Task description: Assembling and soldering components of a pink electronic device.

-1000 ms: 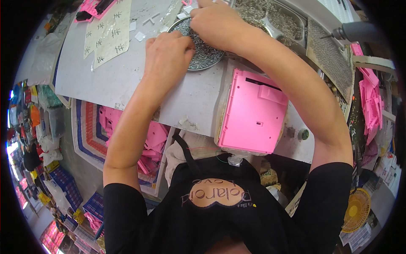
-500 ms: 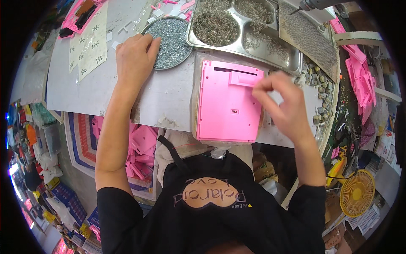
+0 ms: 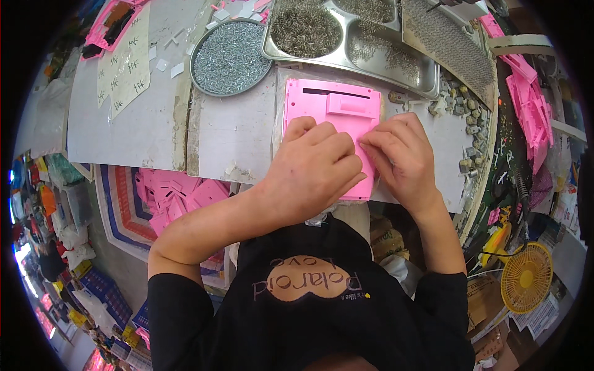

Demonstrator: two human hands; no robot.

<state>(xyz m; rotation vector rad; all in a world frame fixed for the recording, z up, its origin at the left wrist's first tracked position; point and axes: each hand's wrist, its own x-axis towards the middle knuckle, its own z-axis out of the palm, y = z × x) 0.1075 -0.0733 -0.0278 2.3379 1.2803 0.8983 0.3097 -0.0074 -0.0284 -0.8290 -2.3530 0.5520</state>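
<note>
Below and left of the left grip [image 3: 314, 168], a striped crate [image 3: 127, 198] is holding loose pink plastic pieces [image 3: 176, 195], probably keeping them off the tabletop [image 3: 223, 139]. Above and left of that grip, a round dish [image 3: 230, 94] is containing small silvery screws [image 3: 229, 57], its rim likely stopping them from scattering. The left grip is curling over a pink housing panel [image 3: 349, 123], fingers folded in; whether it is pinching anything, I cannot tell. The panel is lying flat between and beneath both grips, apparently so both are reaching it easily. Beyond them, a compartmented steel tray [image 3: 339, 60] is keeping spring-like metal parts [image 3: 303, 29] sorted. The right grip [image 3: 402, 157] is drawing its fingertips close together at the panel's right side; any small piece between them is not showing.
</note>
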